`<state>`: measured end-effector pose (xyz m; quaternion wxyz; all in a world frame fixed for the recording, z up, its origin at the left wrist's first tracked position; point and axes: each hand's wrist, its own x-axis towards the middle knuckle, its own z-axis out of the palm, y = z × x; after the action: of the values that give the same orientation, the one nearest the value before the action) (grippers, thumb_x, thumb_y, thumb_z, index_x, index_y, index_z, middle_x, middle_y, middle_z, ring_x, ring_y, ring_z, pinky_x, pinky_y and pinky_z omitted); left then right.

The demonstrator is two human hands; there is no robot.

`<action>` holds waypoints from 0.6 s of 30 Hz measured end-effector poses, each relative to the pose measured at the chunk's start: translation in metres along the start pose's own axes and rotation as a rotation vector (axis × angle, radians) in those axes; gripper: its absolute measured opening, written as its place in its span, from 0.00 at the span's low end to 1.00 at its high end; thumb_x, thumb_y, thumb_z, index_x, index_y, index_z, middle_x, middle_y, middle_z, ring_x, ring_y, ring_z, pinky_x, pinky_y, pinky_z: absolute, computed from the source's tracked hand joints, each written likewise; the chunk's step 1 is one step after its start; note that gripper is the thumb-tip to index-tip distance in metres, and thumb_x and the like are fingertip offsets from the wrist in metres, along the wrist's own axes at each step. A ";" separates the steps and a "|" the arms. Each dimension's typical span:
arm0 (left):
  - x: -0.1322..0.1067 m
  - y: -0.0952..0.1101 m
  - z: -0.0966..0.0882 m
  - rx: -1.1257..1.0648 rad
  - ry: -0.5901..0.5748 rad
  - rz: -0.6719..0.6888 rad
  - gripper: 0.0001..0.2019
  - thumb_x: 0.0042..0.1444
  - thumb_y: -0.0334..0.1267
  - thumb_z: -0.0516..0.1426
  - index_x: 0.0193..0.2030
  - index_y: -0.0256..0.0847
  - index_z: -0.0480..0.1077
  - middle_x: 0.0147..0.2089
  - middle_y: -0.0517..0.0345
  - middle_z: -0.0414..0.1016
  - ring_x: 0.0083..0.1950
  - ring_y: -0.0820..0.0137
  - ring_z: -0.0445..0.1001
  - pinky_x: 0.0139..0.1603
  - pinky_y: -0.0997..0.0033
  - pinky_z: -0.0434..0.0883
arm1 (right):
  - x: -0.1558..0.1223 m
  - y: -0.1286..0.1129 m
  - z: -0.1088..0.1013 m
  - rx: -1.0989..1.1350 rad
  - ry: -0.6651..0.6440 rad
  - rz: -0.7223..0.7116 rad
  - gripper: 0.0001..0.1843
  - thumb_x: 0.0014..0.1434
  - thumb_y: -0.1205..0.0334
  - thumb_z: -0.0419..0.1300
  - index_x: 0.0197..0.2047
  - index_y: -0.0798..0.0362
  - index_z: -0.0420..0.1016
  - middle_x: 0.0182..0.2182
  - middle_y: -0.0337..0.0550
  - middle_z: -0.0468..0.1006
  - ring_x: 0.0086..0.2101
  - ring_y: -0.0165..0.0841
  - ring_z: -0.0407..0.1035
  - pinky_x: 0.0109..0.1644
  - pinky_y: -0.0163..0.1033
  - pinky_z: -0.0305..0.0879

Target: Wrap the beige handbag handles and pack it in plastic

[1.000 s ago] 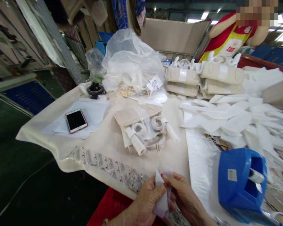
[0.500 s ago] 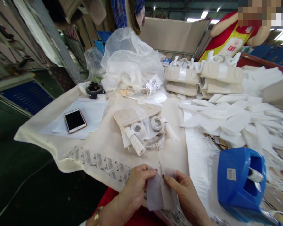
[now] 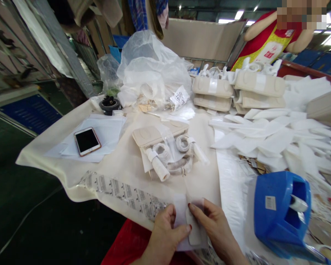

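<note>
Low at the front of the table, both my hands pinch a translucent white sheet (image 3: pixel 180 208) around a flat beige strip (image 3: pixel 193 235). My left hand (image 3: pixel 165 232) grips the sheet's left side, its thumb reaching across to the strip. On the right, my right hand (image 3: pixel 216 226) presses its thumb on the strip's upper part, fingers behind the sheet. Just beyond lies a folded beige bag (image 3: pixel 147 137) with a clear band around it. White-wrapped rolls (image 3: pixel 160 167) and coiled, wrapped straps (image 3: pixel 183 143) rest on its near side.
A phone (image 3: pixel 87 141) lies on white sheets to the left. A blue tape dispenser (image 3: pixel 273 221) stands at right, below piled white foam pieces (image 3: pixel 264 138). Stacked beige bags (image 3: pixel 213 87) and a large plastic bag (image 3: pixel 154 62) are behind. A person in a yellow apron (image 3: pixel 260 48) stands beyond.
My left hand has shifted down, its thumb now lying across the lower sheet near the strip. My right hand keeps its hold, and the strip shows more flatly on the sheet.
</note>
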<state>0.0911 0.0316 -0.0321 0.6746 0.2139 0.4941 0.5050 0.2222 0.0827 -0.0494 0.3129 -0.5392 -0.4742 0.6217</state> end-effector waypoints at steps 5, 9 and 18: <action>-0.005 -0.012 -0.003 0.478 -0.010 0.187 0.06 0.49 0.32 0.53 0.36 0.39 0.65 0.27 0.62 0.68 0.28 0.73 0.67 0.29 0.75 0.63 | -0.002 -0.009 -0.002 -0.225 0.011 -0.063 0.21 0.50 0.44 0.59 0.22 0.54 0.66 0.20 0.36 0.63 0.24 0.30 0.56 0.26 0.34 0.54; -0.007 -0.026 -0.014 0.912 -0.045 0.480 0.17 0.56 0.34 0.52 0.53 0.40 0.62 0.35 0.56 0.75 0.34 0.68 0.74 0.35 0.72 0.69 | -0.005 -0.021 0.001 -0.147 -0.038 -0.006 0.21 0.48 0.43 0.59 0.23 0.55 0.66 0.21 0.38 0.64 0.25 0.30 0.56 0.27 0.34 0.54; -0.002 -0.023 0.002 1.591 0.038 1.230 0.30 0.66 0.46 0.33 0.59 0.15 0.51 0.22 0.51 0.72 0.17 0.66 0.69 0.16 0.68 0.64 | -0.011 -0.028 -0.004 0.121 -0.041 0.117 0.26 0.46 0.38 0.63 0.22 0.54 0.64 0.18 0.33 0.58 0.22 0.26 0.52 0.23 0.31 0.51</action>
<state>0.1036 0.0205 -0.0486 -0.0503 0.8123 0.5021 0.2924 0.2252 0.0838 -0.0195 0.2985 -0.5332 -0.4097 0.6773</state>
